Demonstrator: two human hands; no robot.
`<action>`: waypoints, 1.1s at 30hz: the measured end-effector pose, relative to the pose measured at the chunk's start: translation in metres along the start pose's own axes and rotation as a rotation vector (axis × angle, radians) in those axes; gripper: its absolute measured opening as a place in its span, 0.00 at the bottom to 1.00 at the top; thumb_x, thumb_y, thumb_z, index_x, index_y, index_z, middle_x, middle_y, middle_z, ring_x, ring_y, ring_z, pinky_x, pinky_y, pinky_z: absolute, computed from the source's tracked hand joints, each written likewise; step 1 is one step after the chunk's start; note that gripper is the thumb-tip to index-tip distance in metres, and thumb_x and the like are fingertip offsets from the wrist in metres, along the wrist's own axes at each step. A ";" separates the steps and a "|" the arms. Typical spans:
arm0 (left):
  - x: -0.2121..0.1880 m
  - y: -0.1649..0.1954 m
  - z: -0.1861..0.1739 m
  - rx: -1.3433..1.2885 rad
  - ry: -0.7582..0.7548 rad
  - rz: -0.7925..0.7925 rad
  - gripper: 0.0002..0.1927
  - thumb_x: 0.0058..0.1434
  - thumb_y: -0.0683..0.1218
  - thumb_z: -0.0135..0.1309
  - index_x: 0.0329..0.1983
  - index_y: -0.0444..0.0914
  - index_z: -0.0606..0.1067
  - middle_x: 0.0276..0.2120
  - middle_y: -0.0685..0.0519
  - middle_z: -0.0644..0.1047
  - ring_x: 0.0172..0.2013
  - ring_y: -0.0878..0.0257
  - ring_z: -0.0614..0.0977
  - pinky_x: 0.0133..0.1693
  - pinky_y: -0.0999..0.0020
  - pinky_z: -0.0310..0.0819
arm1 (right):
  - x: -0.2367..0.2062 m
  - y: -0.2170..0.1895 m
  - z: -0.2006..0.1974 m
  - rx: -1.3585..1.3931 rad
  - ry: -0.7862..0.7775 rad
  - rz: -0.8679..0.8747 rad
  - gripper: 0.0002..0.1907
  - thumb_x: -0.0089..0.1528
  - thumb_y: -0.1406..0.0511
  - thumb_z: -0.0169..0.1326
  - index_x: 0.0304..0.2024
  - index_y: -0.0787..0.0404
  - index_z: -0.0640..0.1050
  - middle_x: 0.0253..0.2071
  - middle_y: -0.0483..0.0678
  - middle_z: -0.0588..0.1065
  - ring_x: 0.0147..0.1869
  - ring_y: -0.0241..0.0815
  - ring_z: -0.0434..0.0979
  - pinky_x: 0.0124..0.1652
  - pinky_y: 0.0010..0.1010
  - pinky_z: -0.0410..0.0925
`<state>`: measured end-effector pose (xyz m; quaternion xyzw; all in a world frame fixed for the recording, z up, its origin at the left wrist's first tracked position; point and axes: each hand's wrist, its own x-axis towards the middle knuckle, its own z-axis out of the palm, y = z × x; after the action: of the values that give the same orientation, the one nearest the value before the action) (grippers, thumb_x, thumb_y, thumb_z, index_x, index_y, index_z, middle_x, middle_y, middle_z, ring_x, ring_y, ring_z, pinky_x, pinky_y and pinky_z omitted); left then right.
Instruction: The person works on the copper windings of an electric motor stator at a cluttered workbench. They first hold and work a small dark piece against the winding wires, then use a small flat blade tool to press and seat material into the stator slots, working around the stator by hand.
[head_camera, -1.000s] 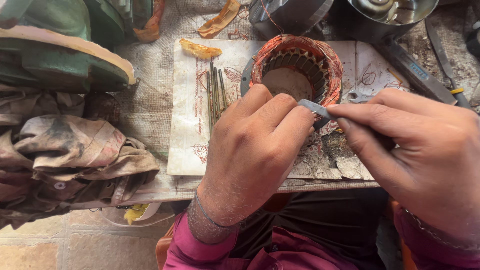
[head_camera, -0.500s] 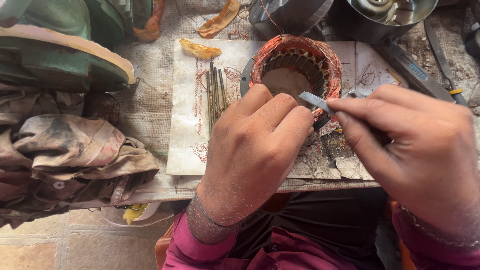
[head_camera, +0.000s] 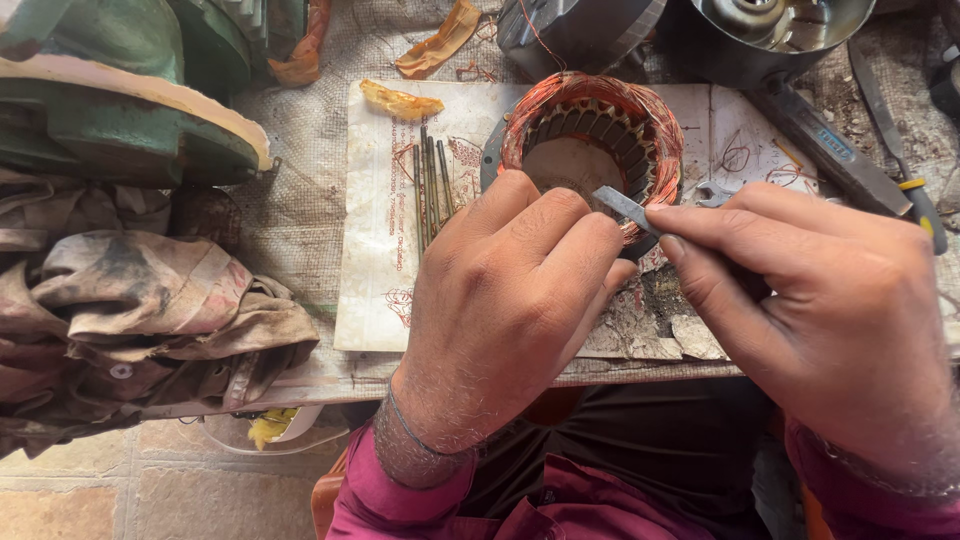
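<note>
Motor stator (head_camera: 592, 140) with copper windings is set on printed paper (head_camera: 380, 250), centre-far on the bench. Its near rim is gripped by the left hand (head_camera: 510, 300), fingers curled shut on it. A thin flat metal strip (head_camera: 622, 207) is pinched in the right hand (head_camera: 830, 300), tip at the stator's near edge. Thin rods (head_camera: 432, 190) lie just left of the stator; dirty rags (head_camera: 150, 320) far left.

One wound stator (head_camera: 592, 125); two hands (head_camera: 510, 300); one flat strip (head_camera: 625, 208); two orange scraps (head_camera: 400, 100).

Glossy copper wire wraps the slotted metal stator (head_camera: 592, 135); beneath lies matt, stained paper (head_camera: 385, 240), beside grimy cloth (head_camera: 140, 310).
</note>
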<state>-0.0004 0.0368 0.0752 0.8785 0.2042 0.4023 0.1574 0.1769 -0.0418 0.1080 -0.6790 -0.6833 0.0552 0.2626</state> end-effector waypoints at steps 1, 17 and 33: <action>0.000 0.000 0.000 0.006 -0.007 -0.006 0.13 0.54 0.42 0.65 0.36 0.36 0.73 0.34 0.51 0.73 0.38 0.53 0.74 0.40 0.59 0.70 | 0.001 0.001 -0.001 -0.001 -0.008 -0.011 0.12 0.61 0.72 0.61 0.47 0.67 0.83 0.26 0.51 0.73 0.24 0.39 0.72 0.26 0.30 0.64; -0.012 -0.006 0.009 0.046 -0.080 -0.054 0.08 0.62 0.40 0.58 0.44 0.39 0.78 0.35 0.52 0.71 0.42 0.54 0.75 0.44 0.59 0.72 | -0.001 0.001 0.001 -0.032 0.035 -0.047 0.11 0.60 0.73 0.62 0.46 0.68 0.83 0.27 0.53 0.74 0.25 0.43 0.73 0.27 0.31 0.65; -0.005 -0.002 0.005 0.053 -0.020 -0.049 0.08 0.56 0.40 0.58 0.39 0.34 0.79 0.32 0.50 0.72 0.37 0.53 0.74 0.38 0.60 0.71 | -0.002 0.008 0.001 -0.035 -0.010 -0.070 0.17 0.59 0.71 0.62 0.51 0.63 0.81 0.37 0.54 0.80 0.33 0.46 0.81 0.31 0.31 0.70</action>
<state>-0.0001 0.0355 0.0673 0.8810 0.2347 0.3840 0.1462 0.1833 -0.0427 0.1037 -0.6588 -0.7089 0.0372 0.2492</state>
